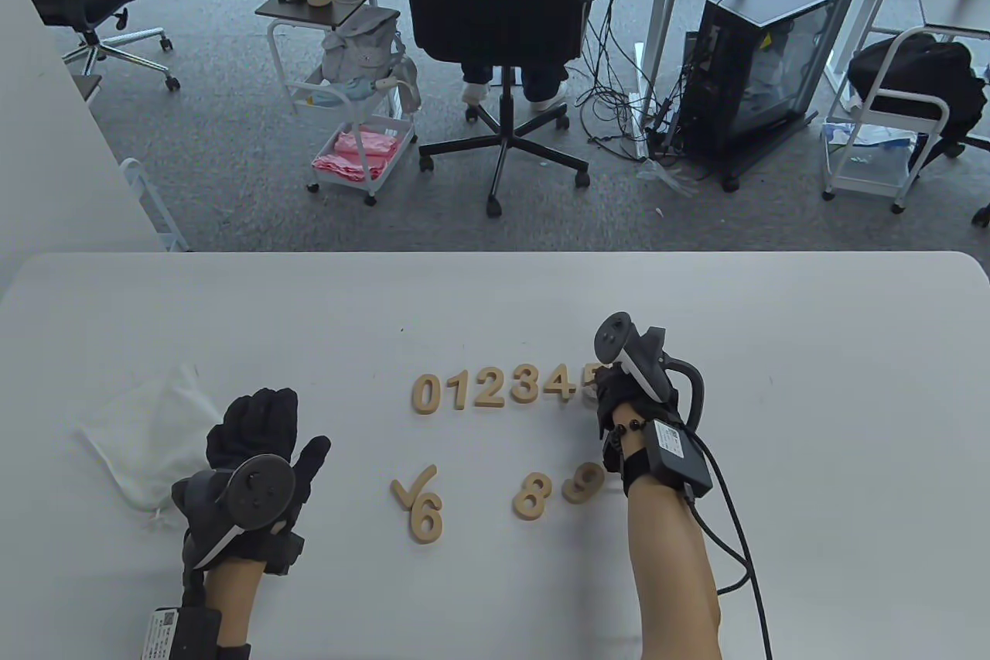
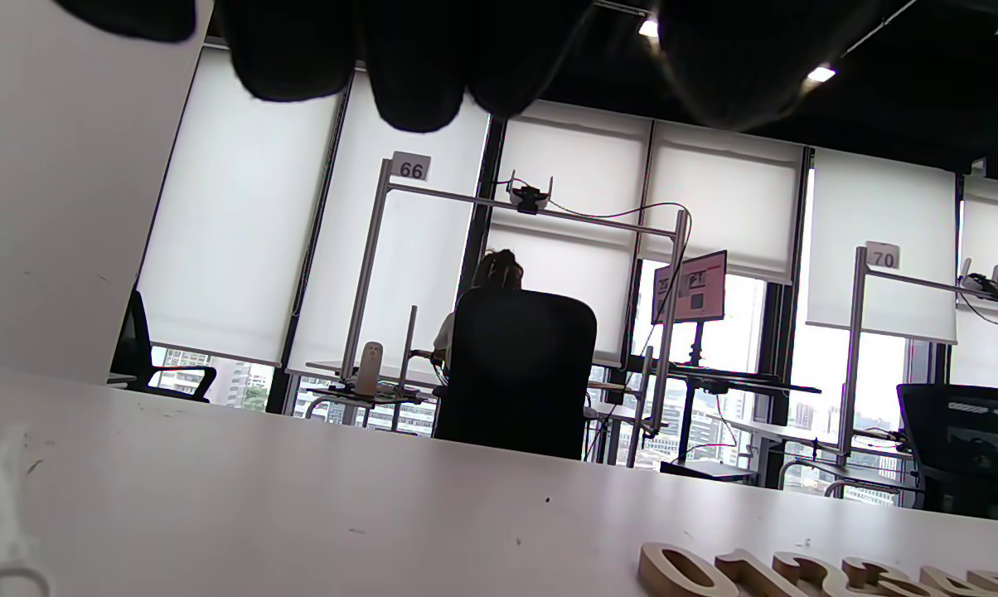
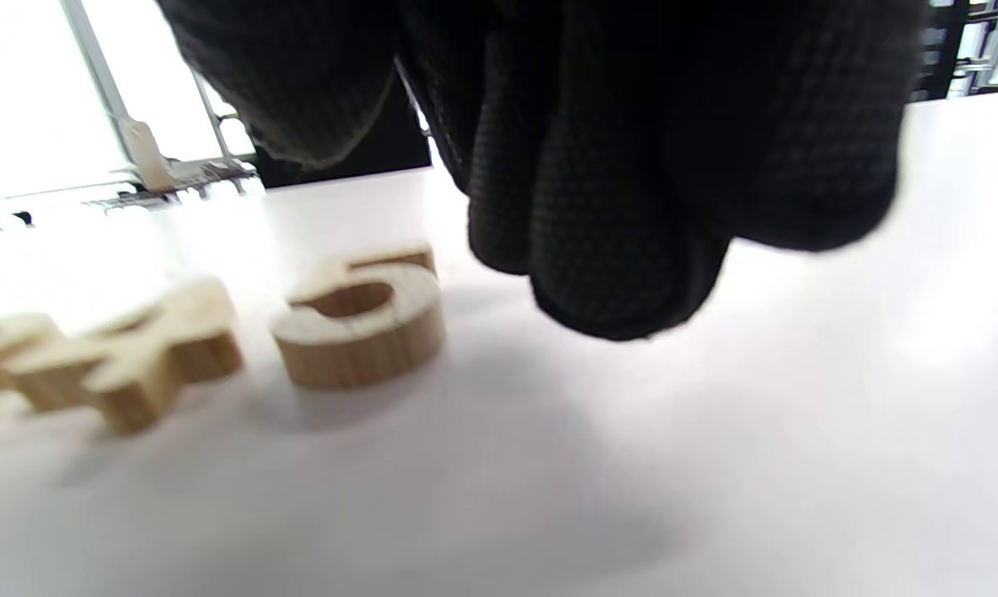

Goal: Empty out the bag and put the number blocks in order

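Wooden number blocks lie on the white table [image 1: 812, 350]. A row [image 1: 503, 387] reads 0, 1, 2, 3, 4, and the 5 [image 1: 592, 375] at its right end is half hidden by my right hand [image 1: 616, 391]. In the right wrist view my right hand's fingers [image 3: 615, 249] hang loosely just right of the 5 [image 3: 358, 319] and hold nothing. Nearer me lie the 7 [image 1: 412, 488] touching the 6 [image 1: 425, 517], then the 8 [image 1: 530, 495] and the 9 [image 1: 584, 482]. My left hand [image 1: 263, 432] rests flat and empty beside the limp white bag [image 1: 143, 443].
Beyond the table's far edge [image 1: 495, 252] a person sits in a black office chair [image 1: 495, 2]. A white trolley [image 1: 356, 111] and a computer tower [image 1: 762, 64] stand on the carpet. A cable [image 1: 735, 528] trails from my right wrist.
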The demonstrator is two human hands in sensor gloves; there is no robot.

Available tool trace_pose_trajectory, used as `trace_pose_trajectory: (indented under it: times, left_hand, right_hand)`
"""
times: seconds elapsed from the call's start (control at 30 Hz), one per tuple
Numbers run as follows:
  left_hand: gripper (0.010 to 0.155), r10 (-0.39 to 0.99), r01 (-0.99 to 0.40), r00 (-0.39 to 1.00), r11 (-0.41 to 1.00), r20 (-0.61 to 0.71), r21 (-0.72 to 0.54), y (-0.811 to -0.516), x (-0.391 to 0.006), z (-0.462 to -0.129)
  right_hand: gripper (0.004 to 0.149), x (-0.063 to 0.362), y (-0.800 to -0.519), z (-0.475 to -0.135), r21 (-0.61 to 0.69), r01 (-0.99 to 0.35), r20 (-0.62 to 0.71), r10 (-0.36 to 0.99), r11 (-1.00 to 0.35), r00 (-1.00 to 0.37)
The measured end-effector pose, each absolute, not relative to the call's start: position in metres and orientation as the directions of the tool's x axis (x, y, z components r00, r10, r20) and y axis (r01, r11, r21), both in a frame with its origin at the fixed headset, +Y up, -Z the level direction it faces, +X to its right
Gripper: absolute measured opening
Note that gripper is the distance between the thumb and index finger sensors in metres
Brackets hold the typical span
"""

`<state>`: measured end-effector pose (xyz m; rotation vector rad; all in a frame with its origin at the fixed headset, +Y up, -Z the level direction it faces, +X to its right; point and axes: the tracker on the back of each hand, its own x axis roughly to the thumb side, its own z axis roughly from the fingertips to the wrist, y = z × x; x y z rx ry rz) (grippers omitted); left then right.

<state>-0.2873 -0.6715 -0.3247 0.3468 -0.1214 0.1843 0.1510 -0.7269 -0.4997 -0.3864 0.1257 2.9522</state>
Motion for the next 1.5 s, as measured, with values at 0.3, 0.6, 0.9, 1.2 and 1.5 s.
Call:
trace_pose_trajectory:
  times: [0.3,0.6,0.9,1.2,1.5]
  left_hand:
    - [0.075,0.154,-0.204,0.973,0.921,0.170,0.332,-0.671,-0.284,-0.323]
    - [0.075,0.153,-0.208,0.971,0.919,0.184,0.334,-0.672,-0.282,-0.322]
    - [0.075,0.165,-0.221,0.968,0.919,0.189,0.325,-0.673,-0.281,-0.323]
    - [0.074,0.159,-0.214,0.969,0.921,0.188,0.325,-0.673,-0.280,-0.322]
    - [0.075,0.157,-0.208,0.972,0.923,0.175,0.324,-0.673,-0.282,-0.322]
  right_hand:
    - [0.064,0.114,-0.667,-0.424,-0.013,-0.248,0.153,0.243,-0.969,-0.958]
    - [0.068,0.036,-0.659,-0.353,0.019,-0.210,0.445,0.196,-0.978,-0.874]
    - [0.076,-0.043,-0.709,-0.331,0.033,0.029,0.565,-0.006,-0.999,-0.825]
    - [0.080,-0.074,-0.759,-0.330,0.103,0.104,0.600,-0.021,-0.989,-0.800]
    - [0.080,-0.086,-0.772,-0.330,0.093,0.153,0.588,-0.069,-0.984,-0.806]
